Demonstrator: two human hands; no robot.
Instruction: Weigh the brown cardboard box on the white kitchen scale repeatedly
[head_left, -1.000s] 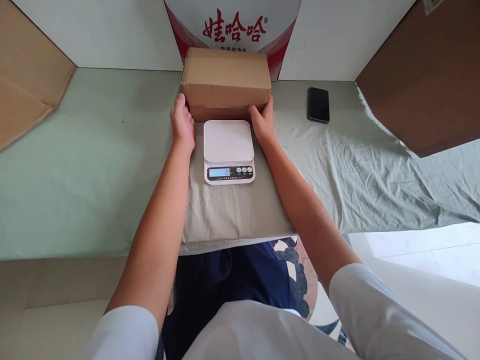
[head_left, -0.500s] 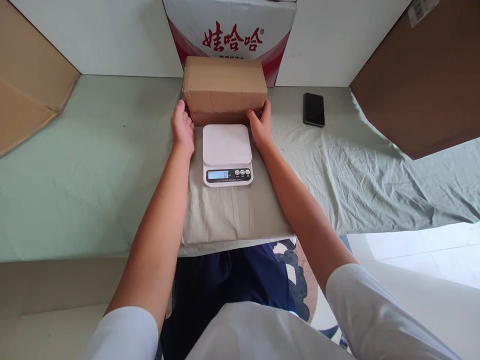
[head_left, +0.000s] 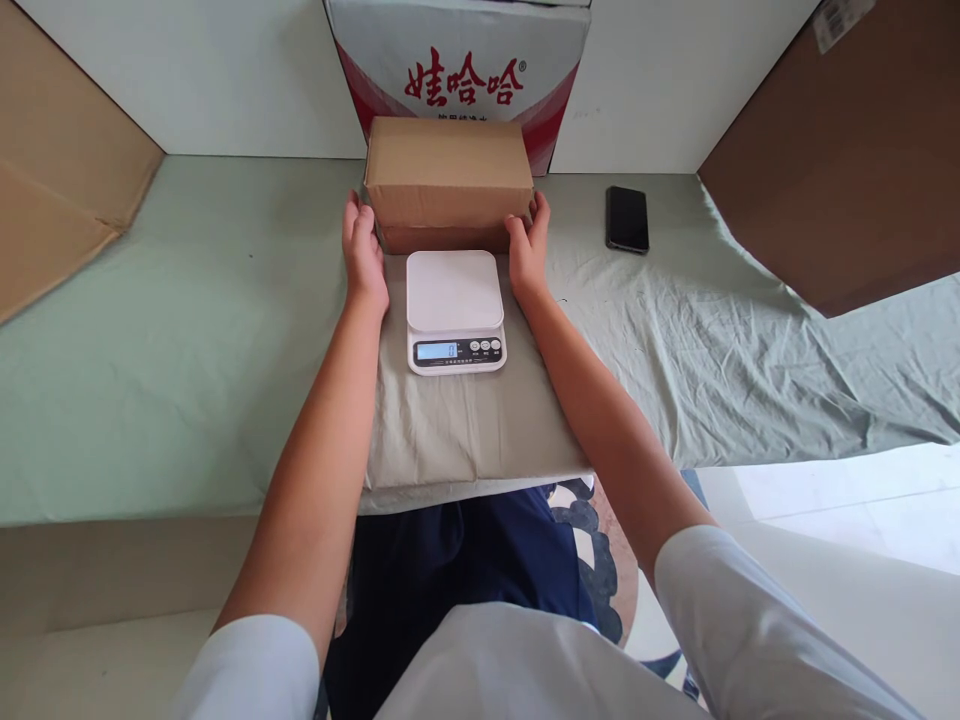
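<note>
A small closed brown cardboard box (head_left: 450, 205) rests on the cloth-covered table, right behind a white digital kitchen scale (head_left: 454, 290). The scale's plate is bare and its lit display appears to read 0. My left hand (head_left: 364, 250) is at the box's left side, fingers extended upward beside it. At the right front corner is my right hand (head_left: 529, 248), its thumb in front of the box and its fingers spread along the right side. Whether the fingertips still touch the cardboard is hard to see.
Behind the small box stands a white and red carton (head_left: 457, 60) with red lettering. A black phone (head_left: 627, 219) lies to the right. Large cardboard pieces stand at the left (head_left: 67, 150) and right (head_left: 840, 170). Green cloth (head_left: 187, 330) covers the table.
The fingers of my left hand have straightened and moved outward. My right thumb has slid right along the box front, and that hand has opened wider. The box stays in place.
</note>
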